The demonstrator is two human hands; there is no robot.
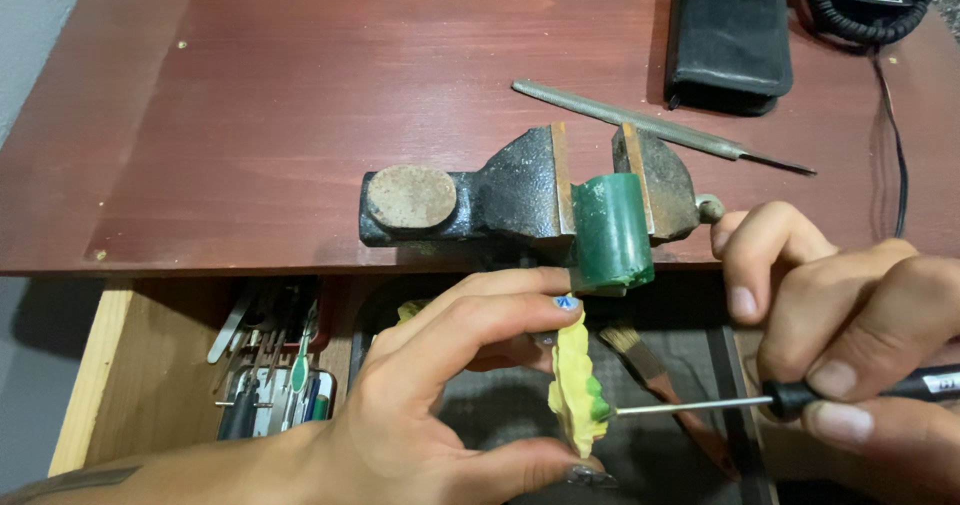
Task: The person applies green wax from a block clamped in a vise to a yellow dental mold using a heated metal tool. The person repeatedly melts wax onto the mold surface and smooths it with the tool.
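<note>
My left hand [440, 385] pinches a thin, ragged yellow wax-like piece [572, 380] with green patches, held upright between forefinger and thumb below the vise. My right hand [850, 335] grips a black-handled tool [800, 398] whose thin metal needle tip touches the green spot on the yellow piece. Just above, a dark iron bench vise [500, 200] sits at the desk edge with a green wax cylinder [610, 230] clamped in its jaws.
A grey round file [650, 125] lies on the reddish wooden desk [250, 95] behind the vise, a black pouch [728, 30] and coiled black cable [870, 20] at the back right. An open drawer [120, 365] holds several small tools [275, 375]; a brush [640, 350] lies below.
</note>
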